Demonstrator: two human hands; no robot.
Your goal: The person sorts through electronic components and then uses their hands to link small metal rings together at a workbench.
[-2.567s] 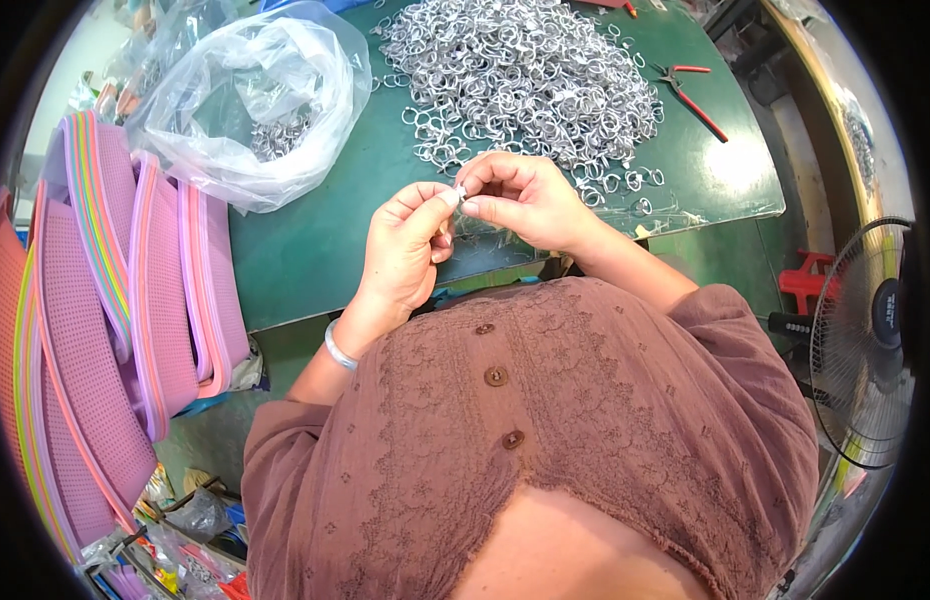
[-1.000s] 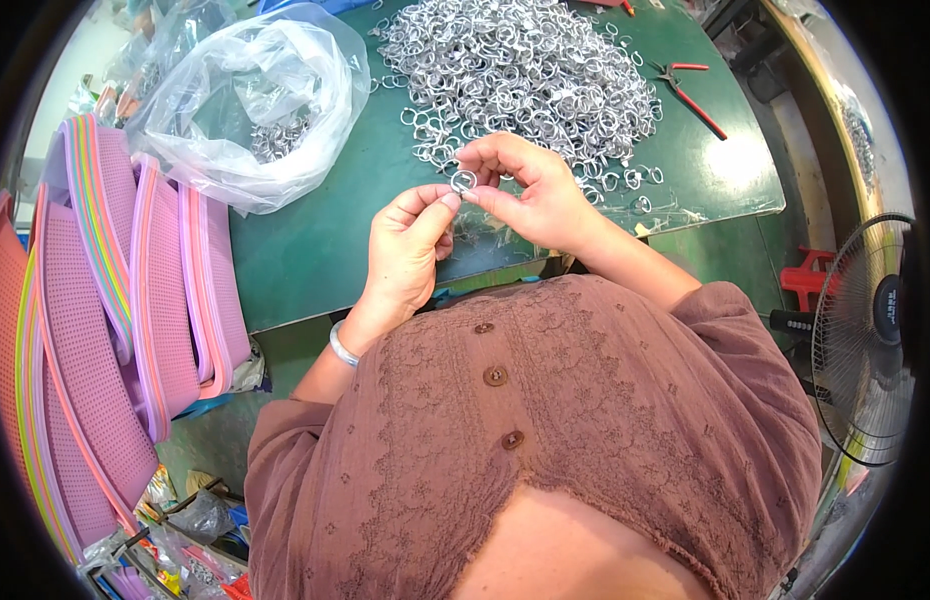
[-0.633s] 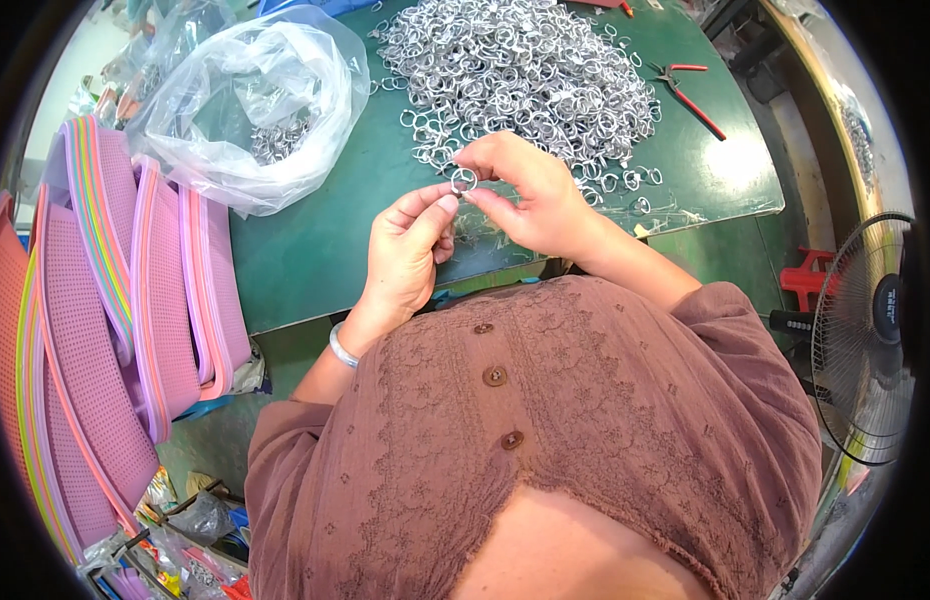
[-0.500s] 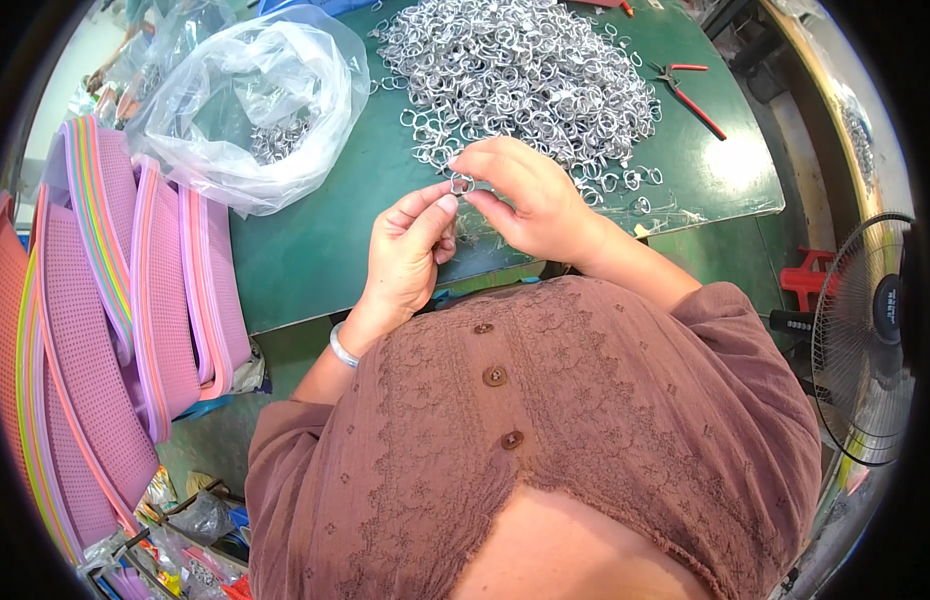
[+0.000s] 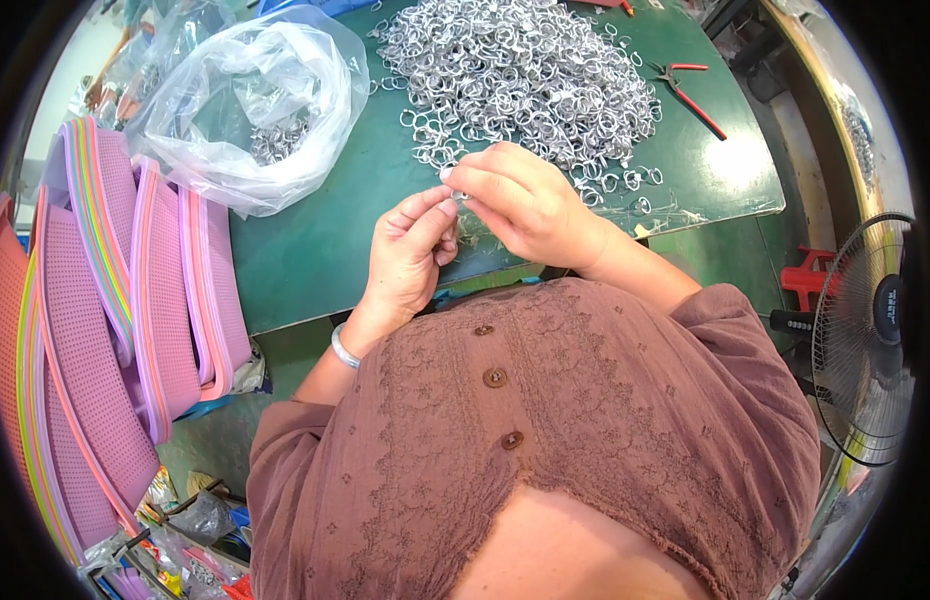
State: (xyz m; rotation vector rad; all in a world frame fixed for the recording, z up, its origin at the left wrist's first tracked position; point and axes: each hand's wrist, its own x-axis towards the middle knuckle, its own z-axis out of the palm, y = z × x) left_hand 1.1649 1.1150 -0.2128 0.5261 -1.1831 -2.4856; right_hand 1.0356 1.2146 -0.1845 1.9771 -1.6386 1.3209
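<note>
Silvery ring [image 5: 460, 197], small and mostly hidden, sits at the fingertips of the two hands in the head view, over the near edge of the green bench [image 5: 305, 270]; the left hand [image 5: 410, 245] has its grip together, thumb and forefinger clamped on the ring, the other fingers curled in beneath; the right hand [image 5: 535, 205] arches over from the other side, back of the hand up, its fingertips right at the ring; its thumb is partly covered by the fingers, so I cannot tell whether that grip is pinched on the ring or slightly apart.

Just beyond the hands lies a broad pile of silvery rings [image 5: 515, 75], with a few loose rings [image 5: 610, 182] scattered at its near right side; to the right of the pile, well apart from the hands, lie red-handled pliers [image 5: 697, 112]; to its left stands a clear plastic bag [image 5: 330, 110], mouth open, small silvery pieces [image 5: 278, 138] inside; pink perforated baskets [image 5: 95, 400] with striped rims lean together at the left of the bench; a pale bracelet [image 5: 343, 345] circles the left wrist; at the far right are a black fan [image 5: 860, 320] and, beside it, a red stool [image 5: 810, 278].
</note>
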